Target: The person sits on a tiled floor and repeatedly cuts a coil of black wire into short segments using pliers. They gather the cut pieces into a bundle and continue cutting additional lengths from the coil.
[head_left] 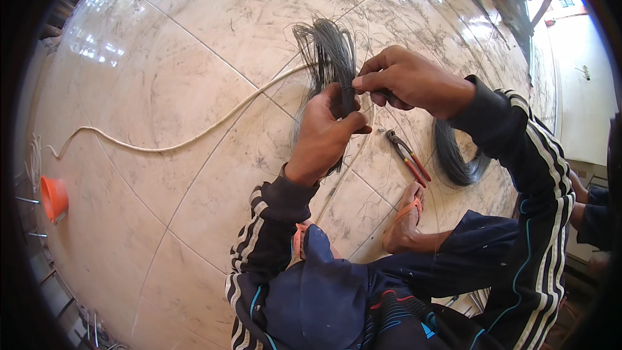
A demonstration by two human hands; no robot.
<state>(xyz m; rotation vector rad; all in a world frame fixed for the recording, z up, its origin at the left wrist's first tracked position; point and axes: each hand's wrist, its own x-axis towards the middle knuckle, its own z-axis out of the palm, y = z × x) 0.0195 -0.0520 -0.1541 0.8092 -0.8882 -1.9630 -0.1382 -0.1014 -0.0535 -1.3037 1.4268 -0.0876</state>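
A bundle of thin dark wires [332, 48] stands up from my left hand [327, 126], its loose ends fanning out at the top. My left fingers wrap round the lower part of the bundle. Beside it, my right hand [405, 81] pinches at the bundle's right edge with thumb and forefinger, where a strand seems to cross the bundle. What exactly lies between those fingertips is too small to make out. On the floor below my right hand lie pincers [408, 157] with red handles. A coil of dark wire [459, 155] rests further right, partly behind my right sleeve.
A white cable [155, 150] snakes over the smudged tiled floor [194, 220] and passes behind the bundle. An orange bucket [54, 198] lies tipped at the far left. My sandalled foot [407, 217] is close to the pincers. Another person's arm [578, 201] shows at the right edge.
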